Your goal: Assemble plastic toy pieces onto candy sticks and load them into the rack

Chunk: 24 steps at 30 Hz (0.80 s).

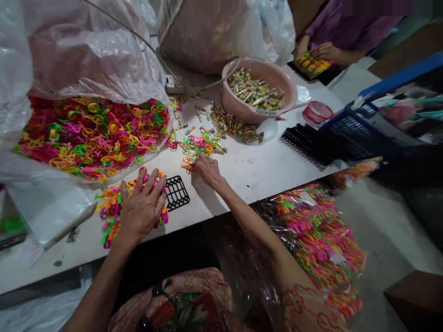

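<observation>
My left hand [141,207] lies with fingers spread over rows of bright plastic toy pieces [109,221] in pink, orange, green and yellow. These sit on a black plastic grid tray [178,193], whose bare right end shows beside the hand. To the right, my right hand [207,170] reaches to a small heap of loose plastic pieces and tubes [200,144], its fingers bent together. An orange piece [187,163] is at its fingertips; what the fingers pinch is hidden.
A plastic bag [104,78] spills plastic pieces at left. Small tubes fill a pink basin [235,103] and lie around it. Black grids [308,145] and a blue basket [353,124] stand at right. Packed bags [325,230] sit below the table edge. Another person's hands [323,50] work at the back.
</observation>
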Available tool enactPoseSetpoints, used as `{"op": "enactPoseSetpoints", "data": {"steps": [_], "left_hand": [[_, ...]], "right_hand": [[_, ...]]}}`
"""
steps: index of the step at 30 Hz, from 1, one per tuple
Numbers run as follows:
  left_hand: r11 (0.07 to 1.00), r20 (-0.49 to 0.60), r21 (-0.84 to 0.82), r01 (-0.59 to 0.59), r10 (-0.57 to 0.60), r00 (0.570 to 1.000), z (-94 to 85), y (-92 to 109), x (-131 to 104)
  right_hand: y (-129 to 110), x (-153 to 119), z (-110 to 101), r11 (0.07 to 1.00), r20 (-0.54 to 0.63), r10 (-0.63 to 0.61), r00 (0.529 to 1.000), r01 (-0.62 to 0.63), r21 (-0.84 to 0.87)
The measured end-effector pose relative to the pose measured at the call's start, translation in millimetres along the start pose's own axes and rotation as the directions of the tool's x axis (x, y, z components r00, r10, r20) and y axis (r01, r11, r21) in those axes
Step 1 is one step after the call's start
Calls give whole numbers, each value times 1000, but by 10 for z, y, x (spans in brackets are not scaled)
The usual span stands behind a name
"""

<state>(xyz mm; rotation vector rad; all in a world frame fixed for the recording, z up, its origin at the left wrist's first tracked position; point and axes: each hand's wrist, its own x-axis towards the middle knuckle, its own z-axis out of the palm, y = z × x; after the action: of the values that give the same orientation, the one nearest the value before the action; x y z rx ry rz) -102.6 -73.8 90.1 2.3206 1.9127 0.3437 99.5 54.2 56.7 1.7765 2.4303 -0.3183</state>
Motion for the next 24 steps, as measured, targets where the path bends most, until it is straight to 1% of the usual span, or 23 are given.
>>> {"op": "enactPoseSetpoints", "data": {"steps": [1,3,5,7,11,13,14,17,20,22,24], "left_hand": [[1000,-4,0,16,-16,1000,-3,15,8],[999,-8,1,38,-38,999,-7,35,17],[999,-11,-1,45,-45,999,-6,39,16],[999,-19,-3,35,-35,999,0,31,10],[1000,-23,9,22,-21,1000,15,8,2],[1000,-14,16,19,-19,1000,17,2,2],[1000,-10,18,18,-18,1000,17,0,3],[999,7,20,25,-25,1000,10,1,8],[999,15,20,30,-30,999,-1,10,16],[1000,12,16,27,-28,1000,-10,19,22],[999,16,13,32,-32,999,-18,30,27]], "right_hand": [[-19,-40,25,1000,2,-3,1000,3,8],[-45,-133,78,997,-15,33,999,-32,65],[-51,-230,140,983,-56,68,996,-58,174],[-54,-321,217,950,-89,78,993,-47,308],[-111,-485,376,830,-118,159,980,-68,553],[-181,-567,425,748,-158,179,971,-30,663],[-230,-608,442,700,-177,164,970,12,714],[-427,-704,492,542,-206,55,977,144,828],[-642,-728,592,418,-199,-16,980,188,889],[-733,-714,673,393,-197,-39,980,197,898],[-755,-703,725,435,-212,-62,975,218,874]]}}
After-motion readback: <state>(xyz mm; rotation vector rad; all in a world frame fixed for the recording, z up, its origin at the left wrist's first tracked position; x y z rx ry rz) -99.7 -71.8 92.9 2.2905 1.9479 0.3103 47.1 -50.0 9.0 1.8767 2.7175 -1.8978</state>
